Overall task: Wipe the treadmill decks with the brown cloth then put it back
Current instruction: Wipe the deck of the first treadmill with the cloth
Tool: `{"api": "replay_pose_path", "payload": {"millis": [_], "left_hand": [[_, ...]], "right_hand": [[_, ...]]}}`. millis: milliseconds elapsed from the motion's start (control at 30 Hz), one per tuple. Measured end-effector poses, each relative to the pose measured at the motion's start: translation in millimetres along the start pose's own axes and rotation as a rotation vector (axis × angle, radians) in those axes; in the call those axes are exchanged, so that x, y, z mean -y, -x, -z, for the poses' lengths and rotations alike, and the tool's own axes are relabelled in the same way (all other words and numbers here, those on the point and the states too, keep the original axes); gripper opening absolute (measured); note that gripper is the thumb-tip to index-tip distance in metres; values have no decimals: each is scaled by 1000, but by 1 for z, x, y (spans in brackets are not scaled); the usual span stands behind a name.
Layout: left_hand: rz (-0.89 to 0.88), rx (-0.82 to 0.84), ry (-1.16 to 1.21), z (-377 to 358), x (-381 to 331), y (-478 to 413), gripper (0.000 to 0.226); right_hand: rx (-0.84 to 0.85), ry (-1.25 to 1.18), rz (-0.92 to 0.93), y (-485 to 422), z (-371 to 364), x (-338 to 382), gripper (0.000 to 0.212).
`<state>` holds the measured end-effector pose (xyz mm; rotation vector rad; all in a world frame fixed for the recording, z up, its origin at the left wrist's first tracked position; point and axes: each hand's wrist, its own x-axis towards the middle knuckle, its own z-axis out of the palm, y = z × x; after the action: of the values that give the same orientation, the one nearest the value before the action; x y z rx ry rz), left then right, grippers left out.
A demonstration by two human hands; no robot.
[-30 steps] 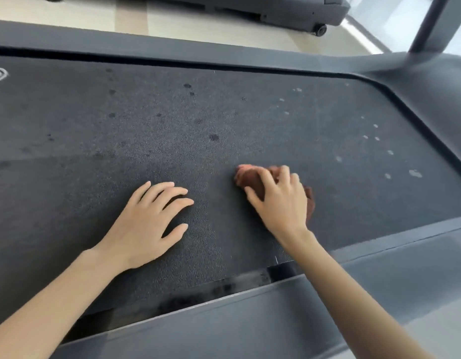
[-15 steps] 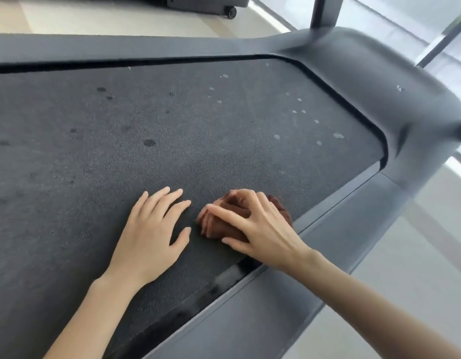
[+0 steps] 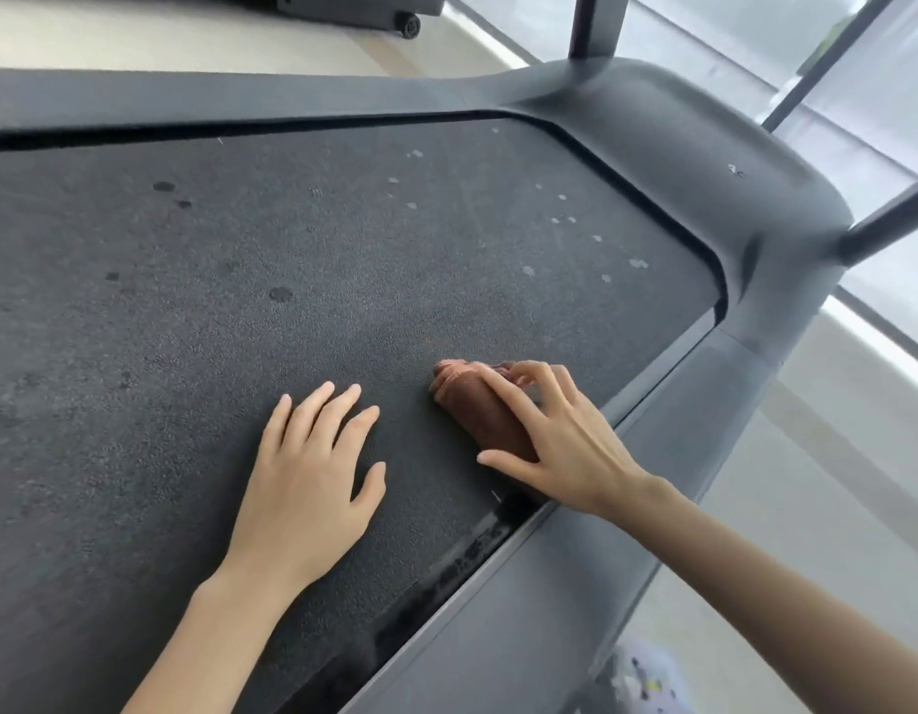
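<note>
The person is wiping the treadmill deck (image 3: 343, 301), with the brown cloth (image 3: 477, 409) lying on the deck's near edge.

The deck is filling the view, and its grey side rail (image 3: 549, 584) is running along the deck's near edge. The left hand (image 3: 304, 487) is lying flat on the deck with straight, spread fingers (image 3: 312, 409), holding nothing and probably propping the person as they lean over. The right hand (image 3: 565, 445) is bearing down on the bunched cloth. Its fingers (image 3: 508, 394) are curling over the top and its thumb is bracing the near side, which looks like a way of keeping the wad together while it rubs. Further across the deck, pale spots (image 3: 529, 271) and dark spots (image 3: 280, 294) are still showing, so by my reckoning plenty of wiping is left before the cloth goes back.
</note>
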<state>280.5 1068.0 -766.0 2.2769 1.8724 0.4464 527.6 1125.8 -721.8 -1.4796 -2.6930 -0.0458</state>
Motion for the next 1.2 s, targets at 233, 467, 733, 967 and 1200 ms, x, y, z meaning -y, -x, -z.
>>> {"api": "replay_pose_path", "payload": {"millis": [233, 467, 733, 967, 1200], "left_hand": [[-8, 2, -2, 0, 0, -10, 56], [-130, 6, -26, -6, -15, -51, 59], [-126, 58, -35, -25, -48, -114, 57], [-97, 72, -62, -39, -72, -157, 62], [-25, 71, -38, -43, -83, -167, 61]], "right_hand": [[-121, -62, 301, -34, -25, -12, 53], [-149, -113, -277, -106, -18, -124, 38], [-325, -90, 138, -70, -36, -98, 40], [-237, -97, -156, -127, -25, -198, 33], [-242, -246, 90, -122, -29, -188, 37]]}}
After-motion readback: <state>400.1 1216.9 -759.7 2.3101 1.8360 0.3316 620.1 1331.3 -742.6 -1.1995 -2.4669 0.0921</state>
